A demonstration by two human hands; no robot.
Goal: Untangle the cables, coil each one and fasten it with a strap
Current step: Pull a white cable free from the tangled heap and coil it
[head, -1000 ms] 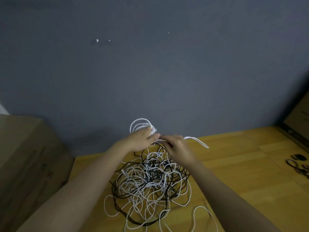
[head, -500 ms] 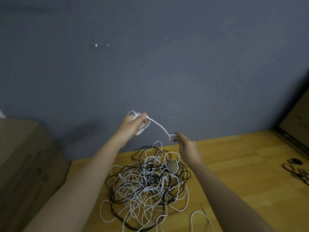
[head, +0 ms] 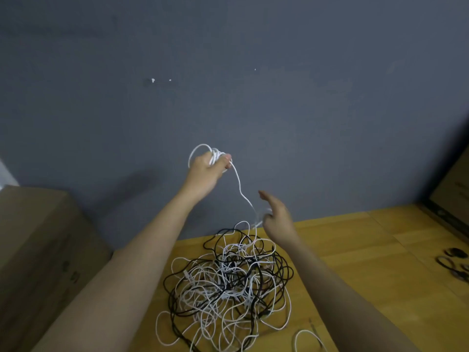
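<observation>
Left hand (head: pixel 206 171) fingers grip a white coil (head: pixel 214 154); right hand (head: pixel 278 219) fingers spread above the tangle (head: pixel 228 285), straps (head: pixel 454 262) right.

We have a single view, from a wide-angle camera worn on the person's head. It looks forward and down over both forearms, which run up from the bottom edge toward the middle. Straight ahead stands a grey wall (head: pixel 253 85), which fills the upper half and curves at the edges from the lens. Below it we see the wooden floor (head: pixel 380 275), close beneath the camera, with the pile of cables (head: pixel 228 283) low in the middle and a cardboard box (head: pixel 38 237) at the left edge.
</observation>
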